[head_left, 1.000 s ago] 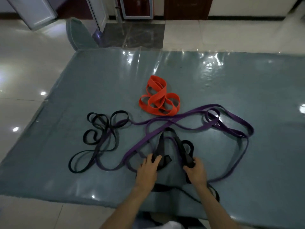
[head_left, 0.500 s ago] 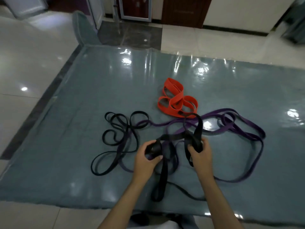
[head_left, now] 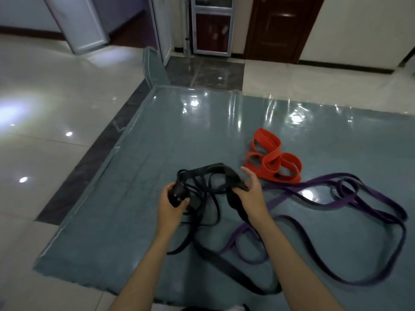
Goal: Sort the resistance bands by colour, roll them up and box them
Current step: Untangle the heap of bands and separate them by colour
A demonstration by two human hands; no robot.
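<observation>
A black resistance band (head_left: 208,176) is lifted above the mat, stretched between both hands, and its loose loops trail down to the mat's near edge. My left hand (head_left: 173,204) grips a rolled-up black end of it. My right hand (head_left: 252,194) pinches a wide black part with the thumb while the fingers point up. An orange band (head_left: 272,163) lies in loose loops just beyond my right hand. A long purple band (head_left: 336,205) sprawls over the mat to the right.
Everything lies on a glossy teal mat (head_left: 157,135) spread over a shiny tiled floor (head_left: 49,113). Doors and a white panel stand at the far wall. No box is in view.
Both hands have risen off the mat with the black band and shifted left, drawing the black loops together. The view has swung left, so the orange and purple bands now sit further right.
</observation>
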